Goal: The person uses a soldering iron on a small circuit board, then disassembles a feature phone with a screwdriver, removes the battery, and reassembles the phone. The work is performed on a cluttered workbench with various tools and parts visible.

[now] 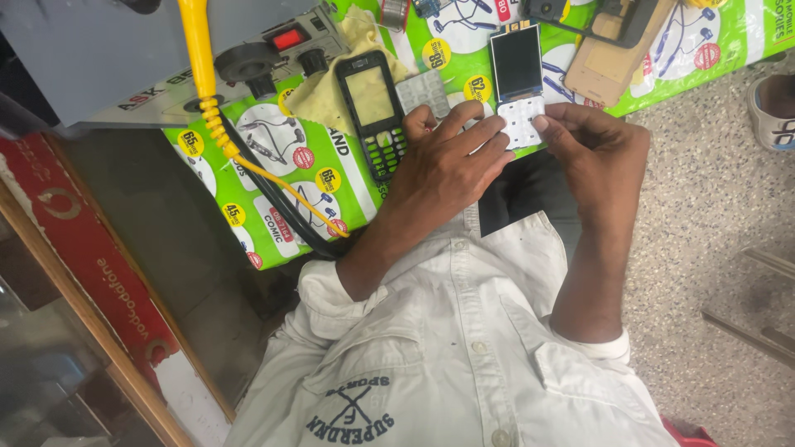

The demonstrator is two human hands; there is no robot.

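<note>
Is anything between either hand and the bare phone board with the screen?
Nothing visible. The left hand and right hand both already touch the phone board, fingertips on its white keypad end.

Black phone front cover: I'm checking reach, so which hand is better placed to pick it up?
Probably the left hand: the cover lies right beside it, while the right hand sits beyond the held phone board.

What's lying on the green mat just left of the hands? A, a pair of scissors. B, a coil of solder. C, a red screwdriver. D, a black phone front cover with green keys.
D: a black phone front cover with green keys lies on the green mat beside the left hand, while both hands hold the phone board with its screen.
</note>
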